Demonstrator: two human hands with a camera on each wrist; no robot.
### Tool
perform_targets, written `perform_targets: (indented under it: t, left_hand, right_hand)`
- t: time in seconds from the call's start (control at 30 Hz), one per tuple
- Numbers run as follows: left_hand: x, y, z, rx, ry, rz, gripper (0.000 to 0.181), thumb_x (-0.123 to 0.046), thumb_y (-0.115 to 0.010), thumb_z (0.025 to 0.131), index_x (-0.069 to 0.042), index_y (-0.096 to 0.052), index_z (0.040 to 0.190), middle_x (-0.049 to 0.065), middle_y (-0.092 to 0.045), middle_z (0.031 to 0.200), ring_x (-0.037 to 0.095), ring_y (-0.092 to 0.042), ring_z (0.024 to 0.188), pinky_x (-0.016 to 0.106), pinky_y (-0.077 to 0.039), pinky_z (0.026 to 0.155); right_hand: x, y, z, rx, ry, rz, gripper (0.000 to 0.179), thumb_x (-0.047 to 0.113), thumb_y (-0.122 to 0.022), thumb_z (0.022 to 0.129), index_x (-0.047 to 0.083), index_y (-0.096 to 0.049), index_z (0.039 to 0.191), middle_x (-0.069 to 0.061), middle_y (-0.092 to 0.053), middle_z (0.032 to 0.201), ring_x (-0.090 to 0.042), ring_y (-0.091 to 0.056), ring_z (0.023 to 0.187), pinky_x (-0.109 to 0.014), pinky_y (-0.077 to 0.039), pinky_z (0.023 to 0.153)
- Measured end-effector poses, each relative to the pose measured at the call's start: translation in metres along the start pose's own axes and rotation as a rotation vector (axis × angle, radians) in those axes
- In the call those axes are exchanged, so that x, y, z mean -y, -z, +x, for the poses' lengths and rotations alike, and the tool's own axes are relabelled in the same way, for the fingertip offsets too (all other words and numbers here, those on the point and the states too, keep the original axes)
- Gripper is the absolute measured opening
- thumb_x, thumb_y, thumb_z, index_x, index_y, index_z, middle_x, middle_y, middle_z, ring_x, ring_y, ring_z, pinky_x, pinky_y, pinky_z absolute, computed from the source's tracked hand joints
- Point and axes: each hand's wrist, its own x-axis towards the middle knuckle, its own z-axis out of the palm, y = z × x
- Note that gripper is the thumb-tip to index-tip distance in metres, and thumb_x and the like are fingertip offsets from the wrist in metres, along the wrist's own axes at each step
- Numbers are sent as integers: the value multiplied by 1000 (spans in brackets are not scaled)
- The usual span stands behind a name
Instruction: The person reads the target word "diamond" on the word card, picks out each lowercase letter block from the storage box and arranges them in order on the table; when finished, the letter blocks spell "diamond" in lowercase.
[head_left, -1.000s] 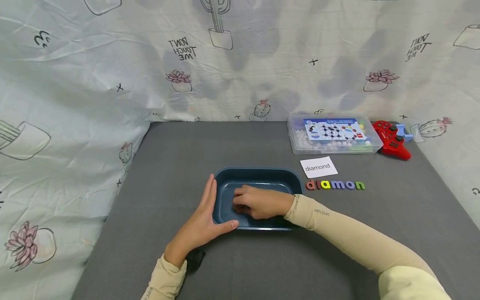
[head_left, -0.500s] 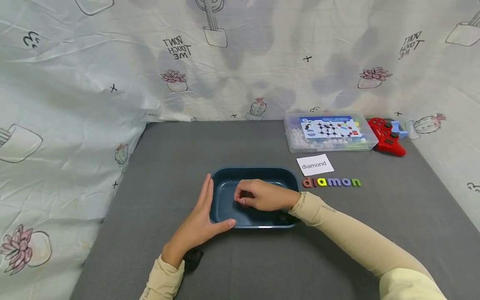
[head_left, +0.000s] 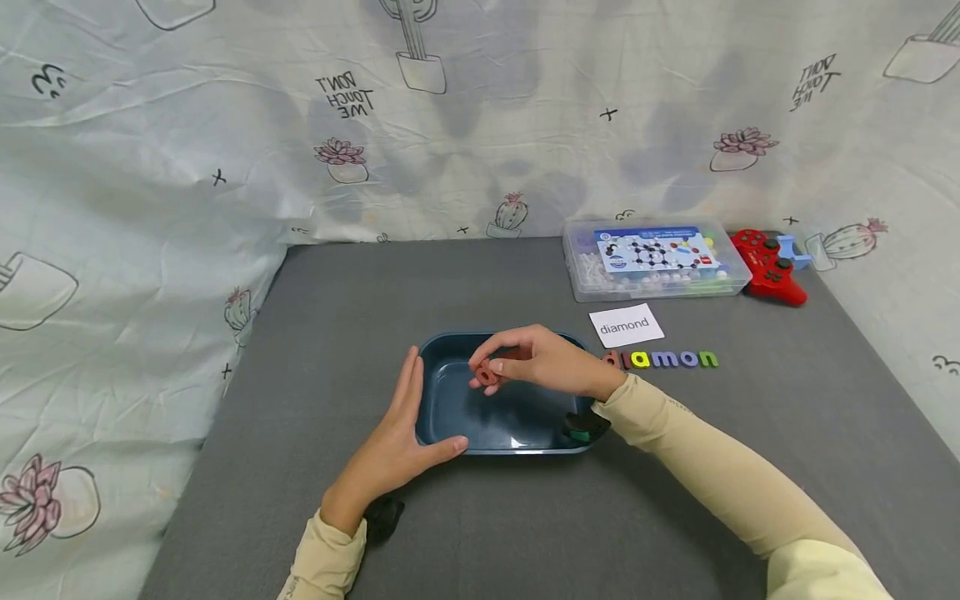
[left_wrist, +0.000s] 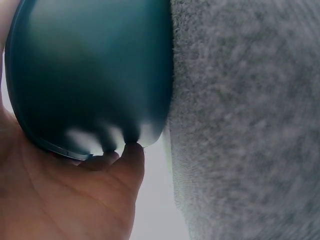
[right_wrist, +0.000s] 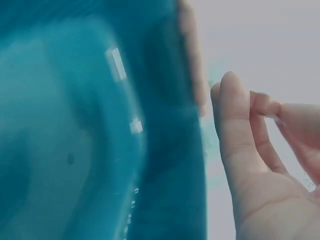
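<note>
My right hand (head_left: pixel 543 362) pinches a small red toy letter (head_left: pixel 487 373), which looks like a "d", between thumb and fingers above the dark blue tray (head_left: pixel 517 450). In the right wrist view, the fingers (right_wrist: pixel 235 130) show beside the tray wall, with the letter not visible there. My left hand (head_left: pixel 397 433) rests against the tray's left side, its fingers straight along the edge and its thumb at the near rim. From the left wrist camera, fingertips touch the tray's outer wall (left_wrist: pixel 100 65). To the right, several coloured letters (head_left: pixel 665 359) lie in a row reading "diamon", partly behind my right wrist.
A white card (head_left: pixel 627 325) printed "diamond" lies above the letter row. Behind it stand a clear plastic box (head_left: pixel 656 287) of small parts and a red game controller (head_left: pixel 772 271) beside a light blue piece (head_left: pixel 792 250). A patterned curtain (head_left: pixel 480 125) closes off the back.
My right hand has risen from low inside the tray and moved slightly up and right, bringing the red letter into sight. My left hand stays on the tray. The head view has shifted slightly.
</note>
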Motion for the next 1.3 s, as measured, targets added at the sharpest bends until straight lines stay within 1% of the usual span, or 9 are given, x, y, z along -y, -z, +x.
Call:
perform_targets:
  t: [0.13, 0.27, 0.5, 0.73, 0.83, 0.9, 1.03, 1.2, 1.3]
  left_hand:
    - [-1, 1, 0, 2, 8, -3, 128, -48, -85, 92, -21, 11, 172, -4, 20, 177, 31, 3, 163, 70, -19, 121]
    - [-2, 1, 0, 1, 10, 1, 127, -49, -84, 92, -20, 11, 172, -4, 20, 177, 31, 2, 163, 70, -19, 121]
    - [-2, 0, 0, 2, 8, 0, 127, -48, -84, 92, -20, 11, 172, -1, 20, 178, 32, 3, 163, 71, -20, 121]
    - [-1, 0, 0, 3, 0, -17, 126, -46, -84, 92, -23, 11, 172, -3, 20, 178, 32, 4, 163, 73, -20, 120]
    - [0, 0, 0, 0, -6, -21, 126, -46, -84, 92, -22, 11, 172, -2, 20, 178, 33, 4, 163, 73, -20, 119]
    - [0, 0, 0, 0, -9, -28, 127, -46, -84, 92, -21, 11, 172, -3, 20, 178, 32, 4, 163, 73, -20, 120]
    - [1, 0, -1, 6, -11, -40, 127, -51, -83, 93, -23, 12, 171, -4, 22, 177, 31, 6, 163, 73, -20, 120]
    - [1, 1, 0, 5, -9, -32, 127, -52, -83, 92, -24, 12, 171, -4, 21, 177, 32, 5, 163, 75, -20, 119]
    - [0, 1, 1, 6, -5, -21, 127, -52, -83, 92, -24, 12, 172, -4, 20, 178, 33, 4, 163, 75, -21, 118]
  right_hand:
    - [8, 4, -5, -49, -9, 89, 27, 0, -62, 108, -8, -67, 132, -26, -72, 124, -58, -62, 119, -51, -56, 100]
    - [12, 8, -12, -126, -14, 124, 29, -4, -64, 105, -8, -67, 134, -28, -72, 121, -53, -66, 117, -50, -55, 101]
    - [11, 16, -28, -266, -46, 67, 33, -2, -66, 104, -12, -64, 135, -31, -69, 121, -38, -74, 110, -48, -57, 99]
    - [8, 24, -45, -309, -93, 38, 46, -3, -74, 98, -11, -60, 142, -34, -67, 129, -34, -74, 113, -48, -56, 99]
    - [6, 27, -52, -324, -98, -27, 46, -2, -75, 98, -8, -61, 142, -29, -69, 128, -30, -74, 111, -42, -58, 97]
    - [4, 29, -56, -336, -102, -108, 44, 0, -76, 98, -5, -64, 140, -24, -71, 127, -28, -75, 108, -37, -60, 93]
    - [-1, 36, -64, -350, -102, -268, 43, 2, -78, 98, -3, -66, 139, -14, -75, 119, -26, -75, 103, -33, -60, 88]
    - [-3, 44, -74, -371, -102, -367, 43, 1, -78, 98, -6, -65, 139, -12, -76, 114, -25, -74, 103, -31, -59, 88]
    - [-4, 50, -80, -386, -97, -397, 42, 1, -77, 99, -6, -65, 138, -16, -75, 115, -24, -74, 103, -29, -59, 89]
